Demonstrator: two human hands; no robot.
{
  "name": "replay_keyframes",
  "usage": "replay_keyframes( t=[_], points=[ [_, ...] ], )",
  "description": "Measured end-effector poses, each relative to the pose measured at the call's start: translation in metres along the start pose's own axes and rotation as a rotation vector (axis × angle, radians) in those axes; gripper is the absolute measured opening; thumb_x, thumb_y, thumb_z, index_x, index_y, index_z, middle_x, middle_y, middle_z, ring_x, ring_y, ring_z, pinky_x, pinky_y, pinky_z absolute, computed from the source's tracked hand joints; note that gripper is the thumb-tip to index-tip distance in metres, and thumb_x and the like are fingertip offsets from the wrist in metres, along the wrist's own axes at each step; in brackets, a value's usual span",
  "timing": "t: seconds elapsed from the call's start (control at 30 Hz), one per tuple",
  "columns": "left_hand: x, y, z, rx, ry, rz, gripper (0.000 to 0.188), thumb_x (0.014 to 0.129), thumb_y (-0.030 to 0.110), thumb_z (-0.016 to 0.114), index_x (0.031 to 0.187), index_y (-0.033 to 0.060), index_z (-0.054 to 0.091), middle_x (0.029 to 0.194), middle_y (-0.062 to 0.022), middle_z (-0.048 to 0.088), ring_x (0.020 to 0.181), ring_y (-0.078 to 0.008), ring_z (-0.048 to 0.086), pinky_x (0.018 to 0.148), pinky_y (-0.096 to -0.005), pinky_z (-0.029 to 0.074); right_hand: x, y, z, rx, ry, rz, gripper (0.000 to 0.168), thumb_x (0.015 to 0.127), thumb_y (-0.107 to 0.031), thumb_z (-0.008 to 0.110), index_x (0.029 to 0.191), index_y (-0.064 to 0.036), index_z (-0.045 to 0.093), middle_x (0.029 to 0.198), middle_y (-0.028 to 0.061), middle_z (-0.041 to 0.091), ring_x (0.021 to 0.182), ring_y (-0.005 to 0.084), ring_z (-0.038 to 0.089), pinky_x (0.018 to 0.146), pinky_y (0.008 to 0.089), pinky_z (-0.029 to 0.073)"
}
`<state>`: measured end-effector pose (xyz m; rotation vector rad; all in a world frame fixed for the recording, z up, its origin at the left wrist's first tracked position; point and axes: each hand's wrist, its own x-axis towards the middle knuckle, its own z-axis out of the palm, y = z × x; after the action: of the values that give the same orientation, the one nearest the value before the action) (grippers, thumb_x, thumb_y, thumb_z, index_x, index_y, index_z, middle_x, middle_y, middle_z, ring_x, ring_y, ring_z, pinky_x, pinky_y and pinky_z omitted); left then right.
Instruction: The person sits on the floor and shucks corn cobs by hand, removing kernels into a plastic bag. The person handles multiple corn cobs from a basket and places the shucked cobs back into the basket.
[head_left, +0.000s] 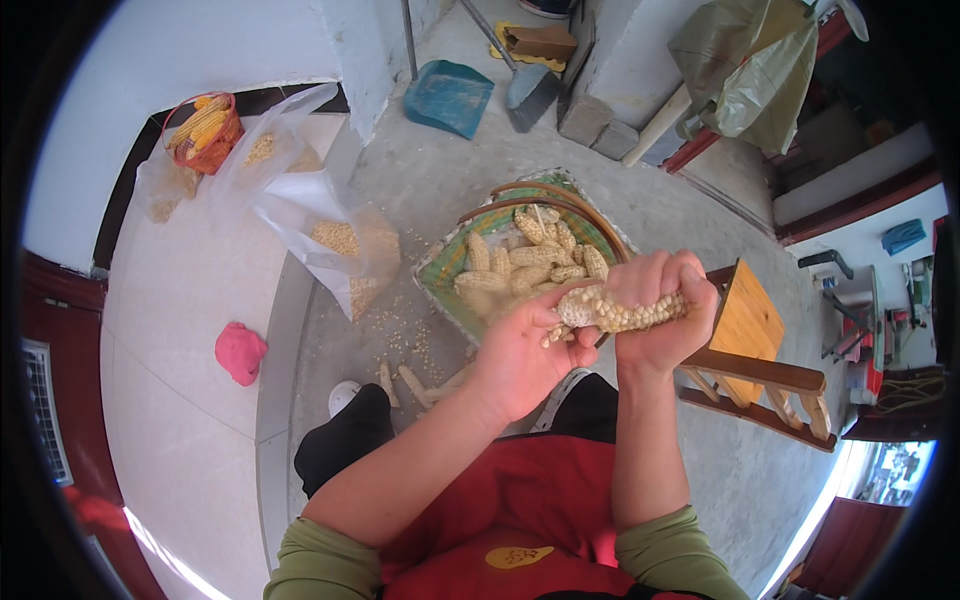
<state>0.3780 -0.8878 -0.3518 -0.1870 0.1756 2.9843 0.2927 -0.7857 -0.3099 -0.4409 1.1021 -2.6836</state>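
Both hands hold one partly shelled corn cob (626, 309) above the near right side of a green woven basket (442, 259). My right hand (664, 307) is closed around its right part, where rows of pale kernels remain. At the bare left end, my left hand (529, 352) has its thumb and fingers against the cob, with several loose kernels (556, 335) between them. The basket holds several kernel-covered corn cobs (536, 256) and has curved wooden handles. Stripped cobs (412, 385) lie on the floor by my feet, partly hidden by my left forearm.
Plastic bags of kernels (335, 237) stand left of the basket, near a red basket of yellow corn (214, 154). A pink cloth (240, 354) lies on the raised floor. Kernels are scattered near the bags. A wooden chair (750, 322) is at right; a dustpan (448, 97) and broom (531, 94) are beyond.
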Motion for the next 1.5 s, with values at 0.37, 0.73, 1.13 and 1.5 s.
replay_keyframes(
  t=[0.37, 0.73, 1.13, 1.5],
  points=[
    [0.003, 0.005, -0.005, 0.048, 0.126, 0.024, 0.042, 0.087, 0.021, 0.041, 0.120, -0.0048, 0.049, 0.100, -0.0105, 0.057, 0.082, -0.0216, 0.053, 0.076, -0.0342, 0.044, 0.009, -0.007, -0.009, 0.163, 0.185, 0.066, 0.027, 0.078, -0.024, 0.044, 0.059, -0.012, 0.030, 0.054, 0.0028, 0.030, 0.051, 0.0179, 0.031, 0.058, 0.0353, 0.037],
    [0.002, 0.030, -0.010, -0.394, -0.365, -0.073, 0.042, 0.098, 0.024, 0.033, 0.130, -0.0026, 0.040, 0.130, -0.0219, 0.045, 0.095, -0.0217, 0.058, 0.078, -0.0279, 0.052, 0.023, -0.019, -0.023, 0.323, 0.258, 0.044, 0.025, 0.079, -0.020, 0.045, 0.061, -0.013, 0.030, 0.055, 0.0006, 0.029, 0.053, 0.0152, 0.029, 0.062, 0.0338, 0.035],
    [0.001, 0.033, 0.018, -0.088, -0.256, 0.165, 0.047, 0.097, 0.029, 0.029, 0.131, -0.0020, 0.040, 0.147, -0.0168, 0.020, 0.137, -0.0295, 0.015, 0.114, -0.0410, 0.011, 0.028, -0.006, -0.020, 0.268, 0.279, 0.085, 0.026, 0.081, -0.020, 0.045, 0.060, -0.012, 0.030, 0.055, 0.0015, 0.030, 0.051, 0.0166, 0.029, 0.061, 0.0347, 0.035],
    [0.000, 0.101, -0.019, -0.345, 0.255, 0.477, 0.036, 0.094, 0.015, 0.034, 0.115, -0.0125, 0.044, 0.118, -0.0218, 0.045, 0.115, -0.0319, 0.043, 0.103, -0.0407, 0.036, 0.038, 0.011, -0.019, 0.253, 0.270, 0.164, 0.026, 0.081, -0.021, 0.047, 0.062, -0.013, 0.032, 0.056, 0.0010, 0.031, 0.052, 0.0156, 0.032, 0.061, 0.0338, 0.036]
  ],
)
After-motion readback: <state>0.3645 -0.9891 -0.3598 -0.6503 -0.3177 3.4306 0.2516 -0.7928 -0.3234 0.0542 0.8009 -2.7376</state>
